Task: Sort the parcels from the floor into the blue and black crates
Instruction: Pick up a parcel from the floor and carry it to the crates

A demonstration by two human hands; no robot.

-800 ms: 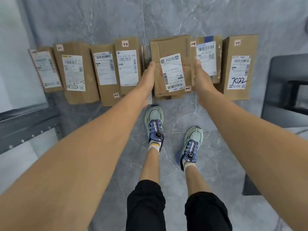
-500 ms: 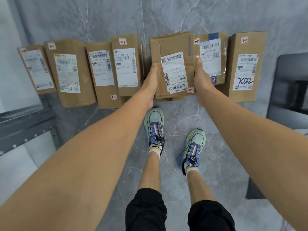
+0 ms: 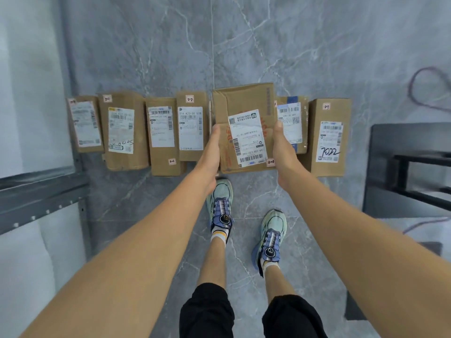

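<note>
Early stage — one parcel (image 3: pixel 241 103) is up off the floor (image 3: pixel 244 45). It is clamped between the left hand (image 3: pixel 210 152) and right hand (image 3: pixel 284 147), with thumbs on its top face and fingers hidden underneath. Nothing shows as crated yet. Six boxes lie in the row below: four beyond the left hand (nearest is the 2-7 box (image 3: pixel 190 125)) and two beyond the right hand, the 7022 box (image 3: pixel 329 137) outermost. A dark box (image 3: pixel 390 172) sits further right of the right hand — probably the black crate. No blue crate is in view. Versus half a second earlier: same grip, but the parcel has risen toward the camera and now looms over its neighbours.
</note>
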